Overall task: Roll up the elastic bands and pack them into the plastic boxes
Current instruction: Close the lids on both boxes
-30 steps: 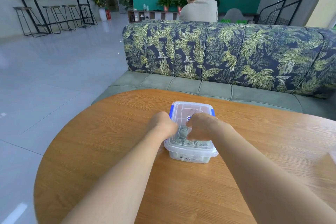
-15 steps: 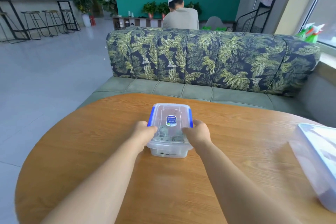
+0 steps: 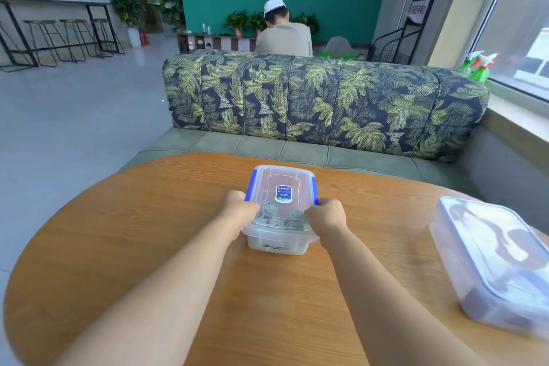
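Wooden table (image 3: 118,261), left hand (image 3: 239,212), right hand (image 3: 326,217) clasping plastic box (image 3: 282,181) sides, arms outstretched

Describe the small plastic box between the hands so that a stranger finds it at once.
On the round wooden table before the leaf-patterned sofa, look at the middle. The small box sits gripped by the left hand and right hand. Unlike the larger box at the right, it shows a blue sticker on its lid and rolled bands inside.

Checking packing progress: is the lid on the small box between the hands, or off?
On. The lid covers the box, rolled bands showing through it; whether its blue clips are latched, cannot tell.
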A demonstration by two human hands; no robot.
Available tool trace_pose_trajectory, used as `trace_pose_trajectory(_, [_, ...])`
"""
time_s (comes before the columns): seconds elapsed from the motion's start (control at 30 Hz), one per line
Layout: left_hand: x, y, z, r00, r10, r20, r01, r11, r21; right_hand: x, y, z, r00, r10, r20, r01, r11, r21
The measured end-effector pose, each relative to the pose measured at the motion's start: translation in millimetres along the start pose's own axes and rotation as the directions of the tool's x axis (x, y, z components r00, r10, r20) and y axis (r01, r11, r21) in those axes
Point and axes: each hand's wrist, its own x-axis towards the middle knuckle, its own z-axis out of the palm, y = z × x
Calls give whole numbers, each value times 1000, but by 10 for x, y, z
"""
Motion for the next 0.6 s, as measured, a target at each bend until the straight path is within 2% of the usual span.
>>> trace_pose_trajectory(0.6, [-683, 306, 1260, 991, 25, 131, -35, 997, 74, 15, 614, -1379, 993, 45, -111, -53, 996, -69])
